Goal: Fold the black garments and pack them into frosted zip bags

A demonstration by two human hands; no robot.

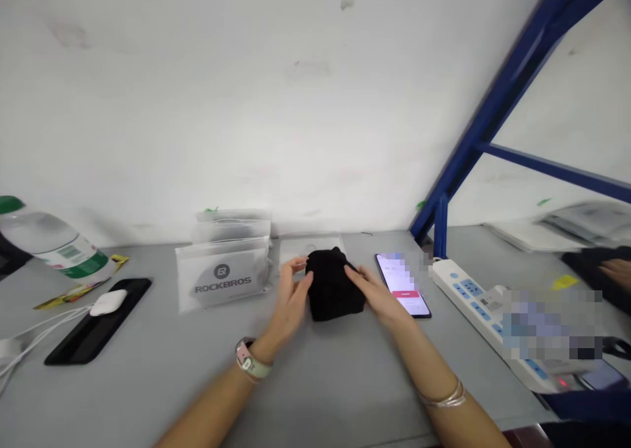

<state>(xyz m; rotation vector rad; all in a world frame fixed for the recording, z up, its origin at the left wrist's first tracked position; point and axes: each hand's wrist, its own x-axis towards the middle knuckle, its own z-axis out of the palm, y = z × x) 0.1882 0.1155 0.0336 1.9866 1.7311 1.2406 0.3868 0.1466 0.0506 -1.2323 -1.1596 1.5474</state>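
Observation:
A black folded cloth item [335, 287] is held between my two hands above the grey table. My left hand [290, 298] grips its left edge, thumb in front. On its right side, my right hand [375, 293] holds the upper edge with thumb and fingers. Behind it lies a flat translucent pouch [296, 246], partly covered by the cloth and my left hand. Several frosted ROCKBROS pouches [221, 280] stand in a row to the left. A lit phone [401, 284] lies just right of my right hand.
At the left are a bottle [59, 241], a yellow wrapper [73, 295], and a dark phone [93, 330] with a white case [108, 302] on it. A power strip [486, 316] and blue metal frame [473, 133] are at right. Another person's hand [618, 274] shows at the far right.

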